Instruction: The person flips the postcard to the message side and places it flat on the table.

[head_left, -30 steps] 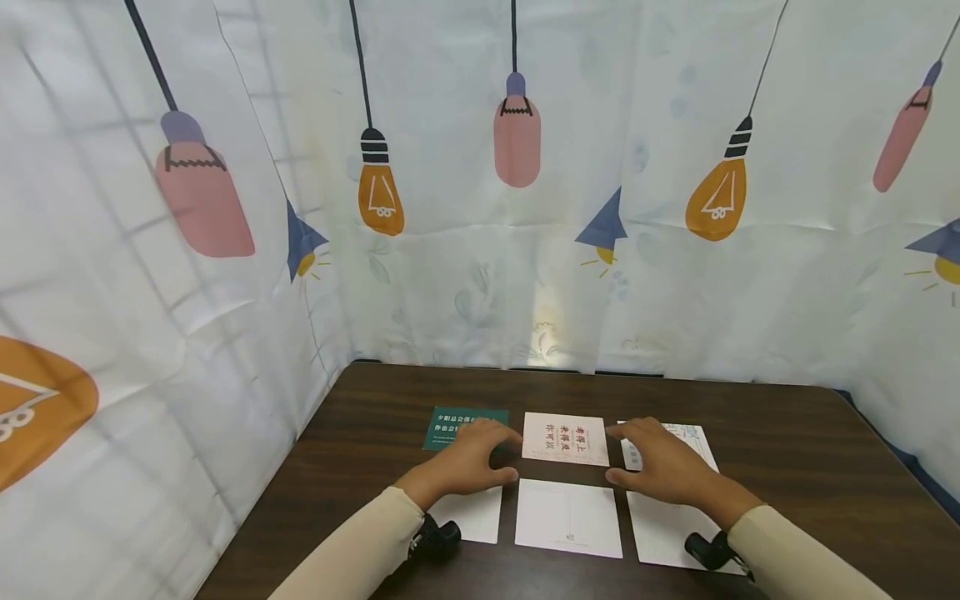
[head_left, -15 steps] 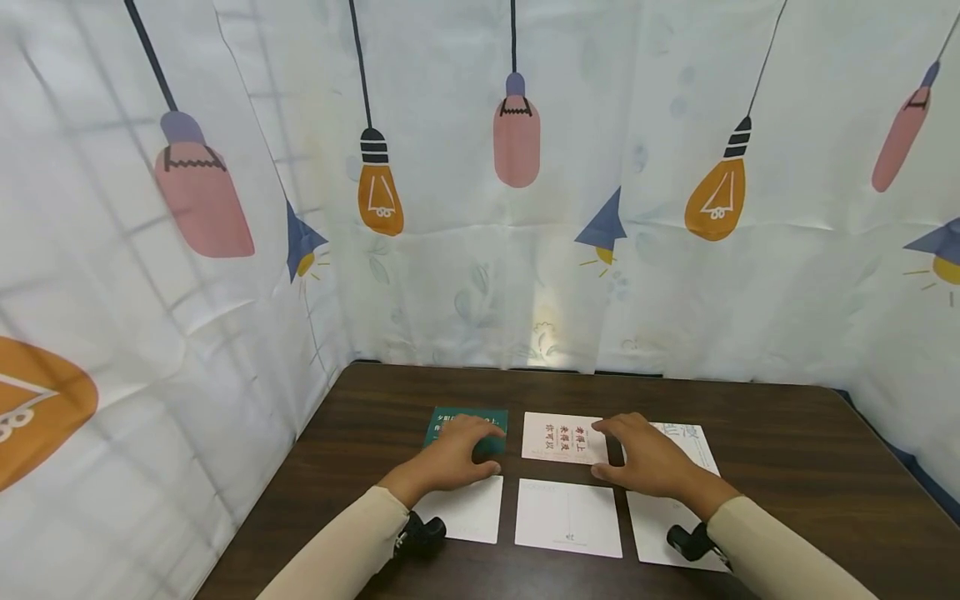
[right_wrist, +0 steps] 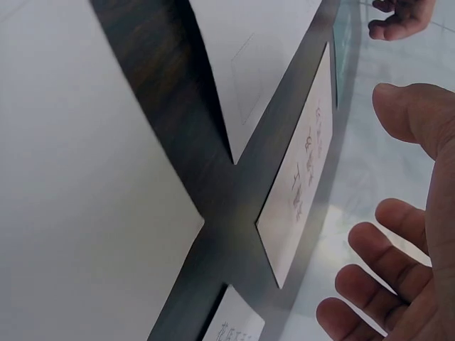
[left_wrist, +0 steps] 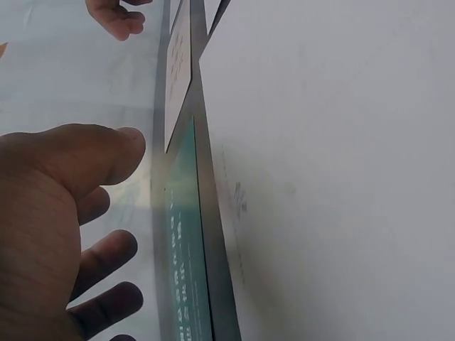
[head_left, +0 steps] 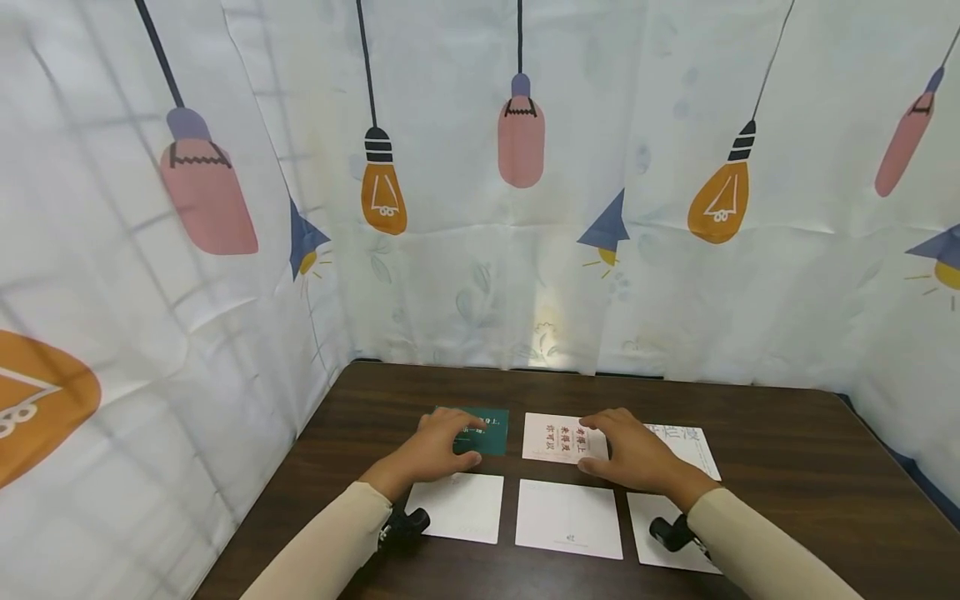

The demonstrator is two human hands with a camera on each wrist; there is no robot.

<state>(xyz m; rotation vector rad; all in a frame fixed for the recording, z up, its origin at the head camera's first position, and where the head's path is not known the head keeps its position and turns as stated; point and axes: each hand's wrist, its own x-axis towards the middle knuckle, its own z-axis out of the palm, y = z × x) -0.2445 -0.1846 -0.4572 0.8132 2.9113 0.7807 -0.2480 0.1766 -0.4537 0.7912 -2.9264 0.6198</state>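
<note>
In the head view my left hand is over the left part of the green card, covering some of its white lettering. Its fingers are loosely bent and hold nothing. My right hand overlaps the right side of the pale pink card with red characters and part of the white card with blue-grey lettering. Nothing lies between its thumb and fingers. The right wrist view shows the thumb and fingers spread apart above the pink card. Below the left wrist camera lies a plain white card.
Nearer me lie three white cards in a row: a left one, a middle one and a right one partly under my right wrist. The dark wooden table ends at a curtain printed with lamps.
Both hands have shifted to the left. My left hand has uncovered more of the lower-left white card, and my right hand now overlaps the pink card. The cards keep their places.
</note>
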